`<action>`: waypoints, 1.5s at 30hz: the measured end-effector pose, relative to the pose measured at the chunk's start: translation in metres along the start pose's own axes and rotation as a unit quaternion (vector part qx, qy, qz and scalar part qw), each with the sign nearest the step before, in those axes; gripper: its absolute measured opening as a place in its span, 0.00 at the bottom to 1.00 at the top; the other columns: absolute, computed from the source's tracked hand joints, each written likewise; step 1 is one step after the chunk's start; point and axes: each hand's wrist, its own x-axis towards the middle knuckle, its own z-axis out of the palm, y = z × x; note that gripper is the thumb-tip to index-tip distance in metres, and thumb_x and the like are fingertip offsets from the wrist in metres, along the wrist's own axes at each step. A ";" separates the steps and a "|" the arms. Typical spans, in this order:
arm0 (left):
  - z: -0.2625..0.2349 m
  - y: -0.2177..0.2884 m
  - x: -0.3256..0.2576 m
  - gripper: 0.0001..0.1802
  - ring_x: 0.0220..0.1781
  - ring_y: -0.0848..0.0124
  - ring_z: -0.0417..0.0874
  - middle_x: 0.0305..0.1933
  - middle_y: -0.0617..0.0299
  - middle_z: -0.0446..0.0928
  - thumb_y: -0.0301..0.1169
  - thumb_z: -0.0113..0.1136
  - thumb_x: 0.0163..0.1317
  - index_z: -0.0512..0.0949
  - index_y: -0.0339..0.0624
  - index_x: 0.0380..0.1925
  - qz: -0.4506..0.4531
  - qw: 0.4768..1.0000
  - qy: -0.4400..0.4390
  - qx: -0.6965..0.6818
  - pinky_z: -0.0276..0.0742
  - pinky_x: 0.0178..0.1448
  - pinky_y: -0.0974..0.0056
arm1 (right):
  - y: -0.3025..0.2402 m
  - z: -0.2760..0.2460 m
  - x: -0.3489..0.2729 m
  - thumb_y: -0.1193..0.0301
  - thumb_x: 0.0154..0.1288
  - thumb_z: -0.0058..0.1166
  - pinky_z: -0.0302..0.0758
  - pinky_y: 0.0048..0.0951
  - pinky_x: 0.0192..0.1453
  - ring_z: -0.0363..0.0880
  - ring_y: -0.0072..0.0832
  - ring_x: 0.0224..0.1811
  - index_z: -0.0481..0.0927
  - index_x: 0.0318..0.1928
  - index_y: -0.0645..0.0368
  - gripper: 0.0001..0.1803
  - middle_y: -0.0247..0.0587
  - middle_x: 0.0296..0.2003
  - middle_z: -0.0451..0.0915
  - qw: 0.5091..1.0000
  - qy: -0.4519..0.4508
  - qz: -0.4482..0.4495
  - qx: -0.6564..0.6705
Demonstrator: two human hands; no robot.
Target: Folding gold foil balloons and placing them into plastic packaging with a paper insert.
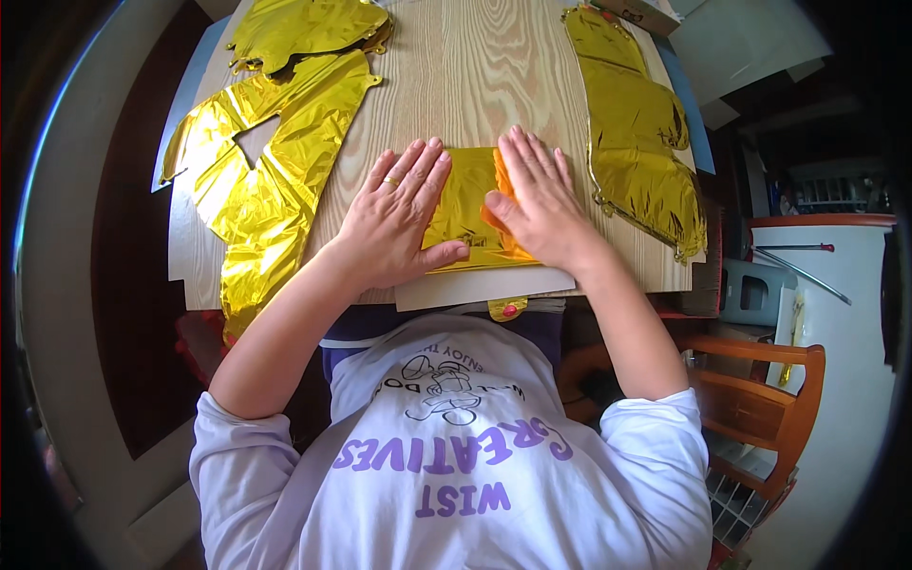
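Between my hands a flat, folded piece of gold foil (467, 195), like a foil balloon, lies on the wooden table. My left hand (394, 218) rests flat on its left side, fingers stretched out and a ring on one finger. On its right side my right hand (546, 207) lies palm down, fingers extended. Crumpled orange material (501, 178) shows along the inner edge of my right hand; how much lies under the palm is hidden. A white sheet (484, 288) sticks out below the foil at the table's near edge.
At left, a gold foil balloon (285, 180) with a triangular hole hangs over the table (465, 71) edge. More gold foil (304, 28) lies behind it. Further flat foil balloons (636, 123) lie at right. A wooden chair (760, 399) and a grey stool (755, 290) stand at right.
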 end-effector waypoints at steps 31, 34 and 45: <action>-0.010 0.007 0.003 0.52 0.82 0.45 0.54 0.78 0.43 0.58 0.66 0.54 0.64 0.59 0.38 0.76 -0.037 0.997 0.007 -0.064 0.44 0.83 0.42 | -0.012 -0.047 -0.085 0.55 0.75 0.58 0.67 0.17 0.18 0.72 0.15 0.15 0.81 0.48 0.69 0.24 0.43 0.29 0.85 0.755 -0.071 0.382 0.527; -0.010 0.008 0.004 0.52 0.82 0.45 0.53 0.78 0.42 0.58 0.66 0.55 0.63 0.60 0.39 0.75 -0.035 0.997 0.003 -0.065 0.44 0.83 0.41 | -0.016 -0.047 -0.075 0.56 0.75 0.59 0.67 0.17 0.18 0.72 0.15 0.15 0.81 0.46 0.67 0.21 0.42 0.30 0.85 0.739 -0.070 0.413 0.528; -0.015 0.007 0.004 0.51 0.82 0.45 0.55 0.78 0.42 0.58 0.66 0.56 0.63 0.62 0.37 0.74 -0.028 0.997 0.009 -0.069 0.45 0.82 0.40 | -0.016 -0.034 -0.071 0.68 0.74 0.58 0.67 0.17 0.20 0.71 0.15 0.15 0.82 0.44 0.66 0.11 0.40 0.29 0.85 0.773 -0.047 0.396 0.494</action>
